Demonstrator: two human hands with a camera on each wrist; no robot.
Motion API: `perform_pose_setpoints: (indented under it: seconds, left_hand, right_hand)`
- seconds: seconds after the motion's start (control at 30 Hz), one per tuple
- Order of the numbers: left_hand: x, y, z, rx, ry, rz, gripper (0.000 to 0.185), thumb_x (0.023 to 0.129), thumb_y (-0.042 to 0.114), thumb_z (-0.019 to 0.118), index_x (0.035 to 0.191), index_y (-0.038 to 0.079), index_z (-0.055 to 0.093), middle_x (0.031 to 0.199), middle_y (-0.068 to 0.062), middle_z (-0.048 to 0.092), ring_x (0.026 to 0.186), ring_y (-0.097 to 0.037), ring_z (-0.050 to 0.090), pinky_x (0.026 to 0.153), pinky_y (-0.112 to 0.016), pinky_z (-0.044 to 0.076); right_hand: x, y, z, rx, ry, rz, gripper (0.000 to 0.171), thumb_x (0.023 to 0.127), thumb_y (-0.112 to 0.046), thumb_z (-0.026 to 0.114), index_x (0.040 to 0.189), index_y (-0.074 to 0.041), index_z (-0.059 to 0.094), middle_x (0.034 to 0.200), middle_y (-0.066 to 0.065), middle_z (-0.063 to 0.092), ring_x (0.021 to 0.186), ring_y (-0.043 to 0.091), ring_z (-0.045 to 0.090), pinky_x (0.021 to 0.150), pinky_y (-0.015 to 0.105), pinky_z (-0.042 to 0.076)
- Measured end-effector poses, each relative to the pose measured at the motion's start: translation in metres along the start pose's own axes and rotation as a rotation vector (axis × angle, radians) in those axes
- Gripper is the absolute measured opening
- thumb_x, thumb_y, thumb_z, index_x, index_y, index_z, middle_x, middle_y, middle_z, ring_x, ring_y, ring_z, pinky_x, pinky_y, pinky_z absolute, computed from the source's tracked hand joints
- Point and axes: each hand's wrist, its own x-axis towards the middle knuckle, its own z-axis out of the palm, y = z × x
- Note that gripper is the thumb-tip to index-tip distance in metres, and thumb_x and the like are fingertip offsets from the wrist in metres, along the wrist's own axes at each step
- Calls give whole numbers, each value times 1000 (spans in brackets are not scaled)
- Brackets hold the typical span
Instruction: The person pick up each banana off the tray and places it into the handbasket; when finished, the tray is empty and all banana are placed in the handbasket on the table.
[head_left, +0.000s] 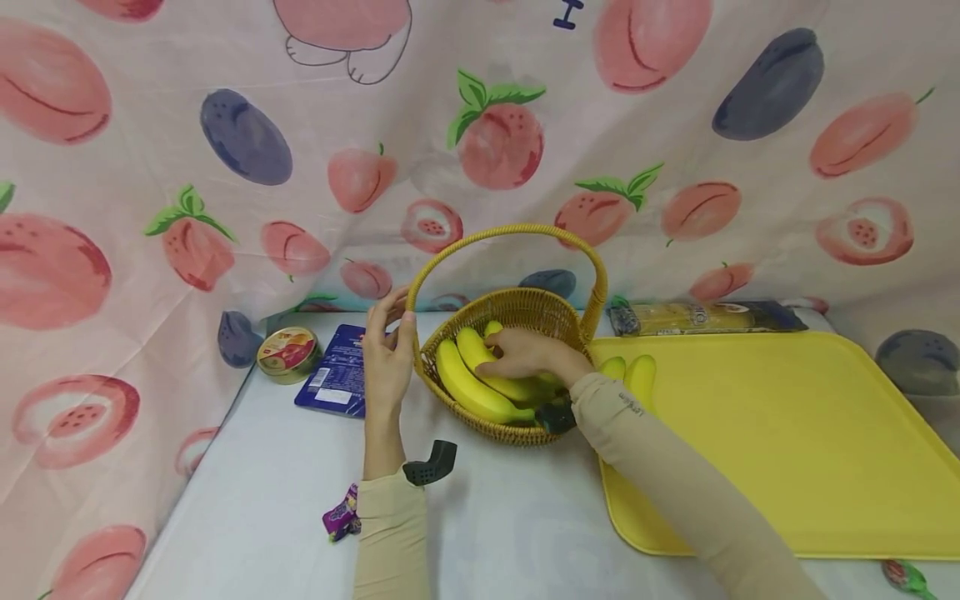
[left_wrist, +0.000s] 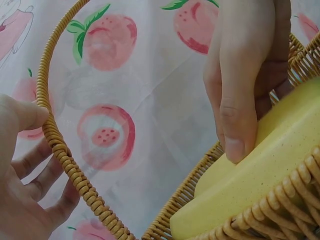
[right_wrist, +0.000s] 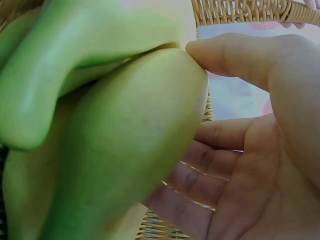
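- Left hand [head_left: 388, 350]: forearm runs nearly straight up from the lower edge; hand upright at the left side of the basket handle [head_left: 510, 230]. Grip: thumb against the cane, fingers bent behind it, holding the handle.
- Right hand [head_left: 528, 354]: forearm slants in from lower right, crossing the corner of the yellow tray [head_left: 772, 450]; hand points left, back upward, thumb and fingers inside the basket. Grip: pinching a banana [right_wrist: 135, 135], thumb tip on one side, fingers along the other.
- Bananas [head_left: 472, 387]: lie together in the wicker basket [head_left: 525, 307], which stands on the white tabletop [head_left: 517, 517] just left of the tray.
- Beyond the left hand: blue packet [head_left: 337, 375], then a round tin [head_left: 288, 354] beside it.
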Motion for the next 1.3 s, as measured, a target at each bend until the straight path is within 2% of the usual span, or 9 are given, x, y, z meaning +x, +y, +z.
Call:
perform_pose_setpoints:
  seconds: [0.1,0.2,0.33,0.47,0.7,0.93,1.13,1.3]
  left_hand:
    - [0,0,0,9,-1,13,32,97,17,51,130,18,55,120,-9,52,115,-17,51,98,-42,46]
    - [0,0,0,19,3,18,32,98,18,51,129,19,55,119,-9,52,114,-17,51,99,-43,46]
    - [0,0,0,19,2,11,31,98,18,51,129,19,56,118,-8,52,114,-16,51,99,-44,45]
    - [0,0,1,10,-2,7,32,98,17,51,129,19,56,119,-9,52,114,-16,51,99,-43,45]
    - [0,3,0,-1,-9,-12,32,98,15,50,129,17,55,119,-9,52,114,-17,51,99,-42,45]
    - [-5,27,-3,-10,-27,-59,34,97,8,49,131,8,53,122,-19,50,117,-25,49,102,-46,42]
    - [-2,9,-2,-10,-11,-31,33,98,14,49,131,15,54,121,-10,51,115,-16,49,100,-43,43]
    - [-1,2,0,-4,-7,-7,33,98,14,50,130,16,55,119,-11,52,114,-17,50,100,-44,44]
  right_hand:
    - [0,-1,1,3,-2,16,62,92,-43,55,138,-4,45,107,8,60,88,17,52,79,31,41]
    - [-1,-2,1,1,-7,19,60,92,-44,54,137,-4,46,105,8,60,86,16,51,78,31,41]
    - [-3,-2,0,8,-10,24,63,94,-47,50,140,-4,43,123,11,59,106,20,56,94,36,44]
    - [-9,1,-1,48,13,42,66,95,-50,46,143,-5,39,138,12,51,126,25,49,105,41,39]
    - [-27,12,-6,126,118,0,55,97,-40,48,140,-6,44,124,11,59,110,23,57,92,40,47]
    - [-51,26,-2,180,232,-53,46,97,-34,51,137,-10,48,115,7,62,99,19,59,82,35,50]
    - [-71,36,2,236,319,-52,39,98,-30,51,134,-14,51,111,6,62,89,18,58,74,32,48]
    - [-88,49,8,281,402,-21,38,98,-33,51,131,-15,53,113,4,62,98,19,57,82,36,48]
